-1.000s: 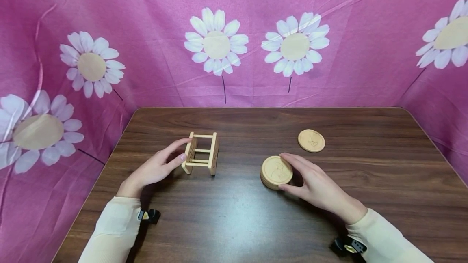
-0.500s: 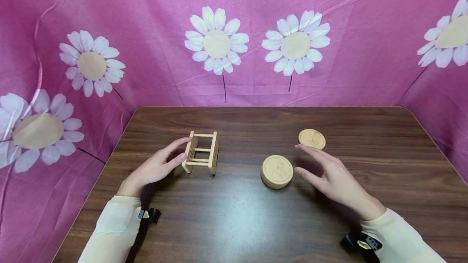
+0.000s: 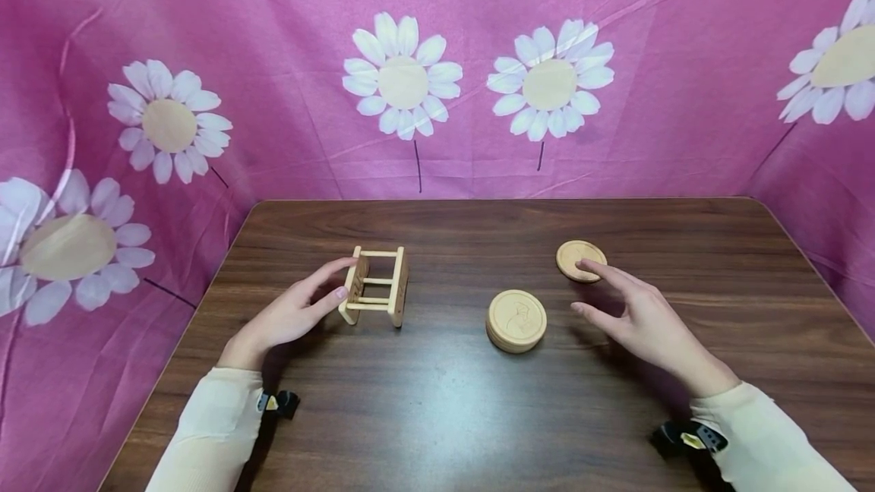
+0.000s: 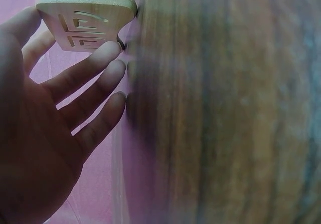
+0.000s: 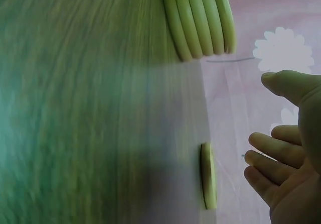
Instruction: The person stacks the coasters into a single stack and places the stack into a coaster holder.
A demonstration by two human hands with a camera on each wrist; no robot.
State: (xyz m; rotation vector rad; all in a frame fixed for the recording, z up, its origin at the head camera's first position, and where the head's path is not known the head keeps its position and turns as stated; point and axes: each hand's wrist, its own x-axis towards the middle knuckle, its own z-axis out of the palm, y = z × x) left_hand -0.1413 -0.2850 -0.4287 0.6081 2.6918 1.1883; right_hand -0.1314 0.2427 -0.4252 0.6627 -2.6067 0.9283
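Observation:
Thumb and index finger of my left hand (image 3: 290,313) rest against the near side panel of a small wooden coaster holder (image 3: 395,291), which has cut-out patterns (image 4: 88,25) and thin rods. The other fingers of that hand extend loosely below the panel in the left wrist view. My right hand (image 3: 639,317), holding nothing, hovers with thumb and fingers apart. Its index fingertip overlaps a single round wooden coaster (image 3: 569,255) in the head view. Left of the hand sits a stack of several coasters (image 3: 517,317), the top one engraved; their edges (image 5: 200,20) show in the right wrist view.
Everything stands on a dark wood-grain table (image 3: 424,416). A pink cloth (image 3: 294,59) printed with large white daisies hangs behind the table and along its sides. Wood surface lies between the holder and the stack.
My right hand has let go of the coaster stack and moved right and away from me, towards the single coaster. The left hand and the holder have stayed in place.

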